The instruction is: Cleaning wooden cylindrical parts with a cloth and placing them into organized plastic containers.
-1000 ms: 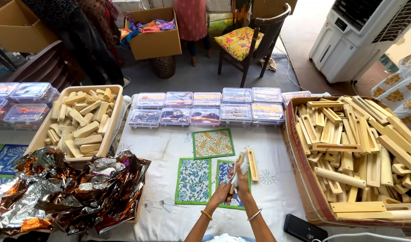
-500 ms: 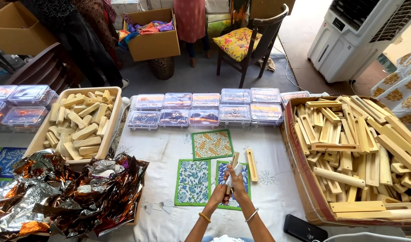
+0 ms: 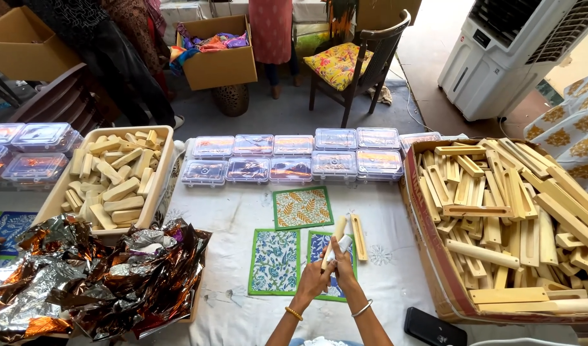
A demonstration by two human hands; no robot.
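A pale wooden stick (image 3: 336, 240) is held upright-tilted between both hands over the white-clothed table (image 3: 396, 282); the left hand (image 3: 313, 279) is closed around its lower part, and the right hand (image 3: 344, 268) is pressed against it from the other side, with a small white piece (image 3: 343, 244) pinched at its fingers, so the two hands are brought together on the same stick. Directly under the stick a blue floral printed mat (image 3: 319, 247) is partly covered by the hands; a green-bordered blue-and-white mat (image 3: 275, 261) lies just left of it, and a yellow-leaf mat (image 3: 302, 207) lies beyond the stick. A second loose wooden piece (image 3: 358, 237) is laid just right of the stick on the cloth. Further beyond the stick, two rows of clear plastic lidded boxes (image 3: 294, 160) are lined up across the table. Well right of the stick a large cardboard box (image 3: 428, 256) is filled with long wooden slats (image 3: 512, 211), and a black phone (image 3: 435, 330) lies near its front corner. Well left of the stick a shallow tray (image 3: 159, 186) is heaped with short wooden blocks (image 3: 114, 179), and in front of it a pile of crumpled metallic foil (image 3: 89, 282) is spread. Nothing is placed between the hands and the stick.
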